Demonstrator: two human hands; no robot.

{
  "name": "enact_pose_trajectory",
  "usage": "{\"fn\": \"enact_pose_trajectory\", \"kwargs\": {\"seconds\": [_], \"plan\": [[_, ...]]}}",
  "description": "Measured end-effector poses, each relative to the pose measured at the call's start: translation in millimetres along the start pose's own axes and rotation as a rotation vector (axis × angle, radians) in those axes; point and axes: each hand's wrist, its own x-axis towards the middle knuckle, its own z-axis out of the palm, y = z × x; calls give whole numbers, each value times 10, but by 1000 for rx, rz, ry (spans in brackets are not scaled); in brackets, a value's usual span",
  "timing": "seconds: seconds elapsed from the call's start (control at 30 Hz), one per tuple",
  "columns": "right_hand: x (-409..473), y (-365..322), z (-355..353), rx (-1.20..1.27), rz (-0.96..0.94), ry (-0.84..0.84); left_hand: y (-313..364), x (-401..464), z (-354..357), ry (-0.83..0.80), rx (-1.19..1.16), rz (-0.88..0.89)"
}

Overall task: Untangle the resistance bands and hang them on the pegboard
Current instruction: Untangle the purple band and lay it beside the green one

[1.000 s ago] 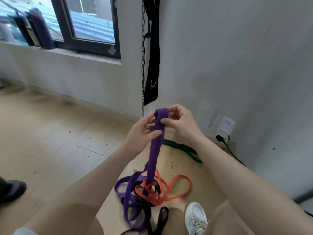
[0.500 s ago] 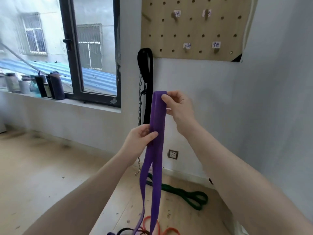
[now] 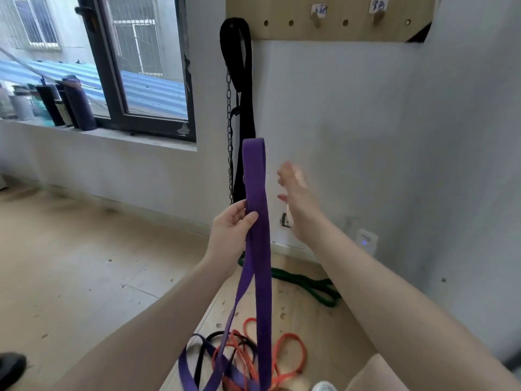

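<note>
Gripping the purple band (image 3: 255, 221) with your left hand (image 3: 229, 230), right hand (image 3: 294, 193) blurred, apparently loose; draw it free of the tangle (image 3: 242, 359) slowly.

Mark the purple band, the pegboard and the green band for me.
purple band (image 3: 258, 221): head view, on the flat strap just right of the gripping thumb.
pegboard (image 3: 282, 12): head view, on bare wood near its lower edge.
green band (image 3: 307, 283): head view, on its middle stretch on the floor.
</note>
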Motion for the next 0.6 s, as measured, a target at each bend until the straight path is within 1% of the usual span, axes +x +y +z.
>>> {"fn": "enact_pose_trajectory", "kwargs": {"seconds": [0.07, 0.1, 0.13, 0.17, 0.27, 0.33, 0.4, 0.47, 0.53, 0.6], "plan": [[-186, 502, -88, -70, 117, -207, -65, 77, -25, 20, -38, -30], [-284, 714, -113, -104, 161, -286, -92, 117, -31, 28, -55, -42], [-359, 860, -119, -128, 181, -327, -113, 164, -35, 36, -68, -49], [-408, 936, -111, -131, 184, -333, -134, 213, -35, 44, -74, -53], [-412, 988, -52, -144, 171, -280, -180, 317, -36, 52, -51, -74], [-377, 1033, 21, -232, 163, -277, -201, 349, -41, 57, -28, -94], [-365, 1097, 86, -313, 196, -273, -234, 350, -55, 70, -6, -124], [-348, 1123, 104, -310, 215, -249, -243, 364, -76, 78, -28, -148], [-294, 1070, 93, -279, 214, -177, -232, 405, -107, 53, -71, -145], [-220, 951, 112, -234, 201, -124, -216, 444, -138, 31, -63, -138]]}}
